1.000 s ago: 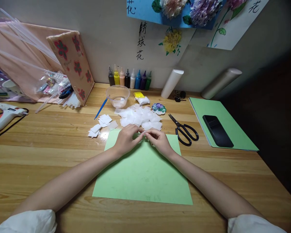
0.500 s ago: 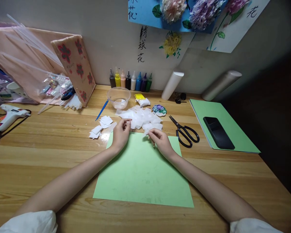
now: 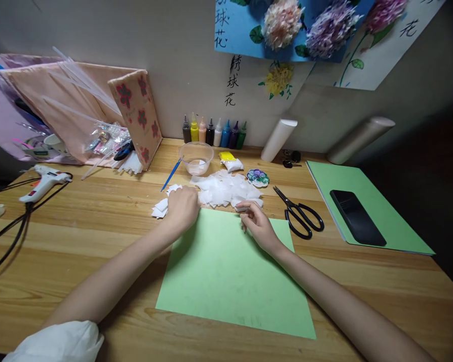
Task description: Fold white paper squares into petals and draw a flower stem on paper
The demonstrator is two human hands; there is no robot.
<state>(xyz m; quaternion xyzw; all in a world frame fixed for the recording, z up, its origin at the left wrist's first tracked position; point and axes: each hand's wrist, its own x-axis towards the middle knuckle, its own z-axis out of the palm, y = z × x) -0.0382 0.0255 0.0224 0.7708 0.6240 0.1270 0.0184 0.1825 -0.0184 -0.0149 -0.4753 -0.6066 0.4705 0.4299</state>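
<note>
My left hand (image 3: 183,205) reaches down over a small stack of white paper squares (image 3: 160,208), its back toward me and its fingertips hidden. Beside the near right edge of a heap of thin white paper pieces (image 3: 226,188) is my right hand (image 3: 257,223). Its fingers are loosely bent and apart, and I can make out nothing held in them. Beneath both hands lies a green sheet of paper (image 3: 234,281) on the wooden table.
Black-handled scissors (image 3: 300,212) lie right of the sheet. Behind the heap stand a clear bowl (image 3: 196,160) and several paint bottles (image 3: 215,134). A phone (image 3: 358,217) rests on green paper at right; a glue gun (image 3: 45,182) is at left.
The view has shifted, so the scene sits lower and further right. My left hand has moved left, from the heap's edge onto the paper squares. My right hand's fingers have loosened near the heap.
</note>
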